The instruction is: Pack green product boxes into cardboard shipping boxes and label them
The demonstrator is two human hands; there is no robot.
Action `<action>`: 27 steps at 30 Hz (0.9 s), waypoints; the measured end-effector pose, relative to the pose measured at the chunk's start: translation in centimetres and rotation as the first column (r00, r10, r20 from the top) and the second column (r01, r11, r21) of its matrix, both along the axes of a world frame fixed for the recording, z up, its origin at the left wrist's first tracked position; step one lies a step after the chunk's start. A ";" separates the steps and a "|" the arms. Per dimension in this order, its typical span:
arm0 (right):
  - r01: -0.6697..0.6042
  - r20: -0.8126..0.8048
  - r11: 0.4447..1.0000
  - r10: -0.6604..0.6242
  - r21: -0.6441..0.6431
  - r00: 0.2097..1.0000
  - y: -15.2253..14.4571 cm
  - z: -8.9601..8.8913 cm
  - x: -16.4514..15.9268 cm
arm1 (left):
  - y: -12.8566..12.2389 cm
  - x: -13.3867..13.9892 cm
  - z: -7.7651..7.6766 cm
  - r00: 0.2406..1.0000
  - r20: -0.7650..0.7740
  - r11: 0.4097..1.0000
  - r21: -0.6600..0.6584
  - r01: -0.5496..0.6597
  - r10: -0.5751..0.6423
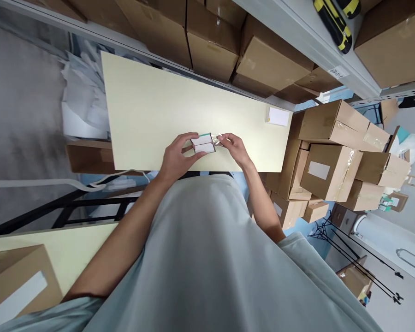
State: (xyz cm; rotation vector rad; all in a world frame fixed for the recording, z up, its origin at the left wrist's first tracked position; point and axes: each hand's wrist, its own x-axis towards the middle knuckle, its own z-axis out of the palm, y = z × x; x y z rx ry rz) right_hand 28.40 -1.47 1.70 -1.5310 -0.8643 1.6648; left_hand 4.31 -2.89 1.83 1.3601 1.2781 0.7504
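The left hand (174, 154) has thumb and fingers clamped on a small white box with dark edges (203, 140) at frame centre, apparently steadying it while the right hand (235, 146) pinches a thin whitish strand (216, 139) at its right end. The cream rectangular tabletop (148, 115) gives moving room leftward; brown cardboard boxes (212, 55) border its upper edge.

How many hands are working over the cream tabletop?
2: the left hand holding the small box, and the right hand close to that box's right end. No other hands show.
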 end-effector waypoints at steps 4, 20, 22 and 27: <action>-0.016 0.013 0.998 0.017 -0.062 1.000 0.0 -0.2 -0.3 | 0.0 0.0 0.0 1.000 0.015 1.000 -0.019 0.008 -0.008; 0.171 0.008 0.964 -0.173 -0.206 0.985 -1.4 -3.4 -2.9 | -0.3 0.5 -0.6 1.000 0.011 0.993 -0.122 0.002 0.000; 0.216 0.080 0.963 -0.205 -0.164 0.976 -1.5 -2.6 -2.8 | -0.3 0.6 -0.7 0.999 0.039 0.991 -0.136 0.002 0.004; 0.063 0.320 0.988 -0.105 0.138 0.942 -1.7 1.1 -2.8 | 0.4 1.0 -1.4 0.993 0.101 0.992 -0.113 -0.055 0.066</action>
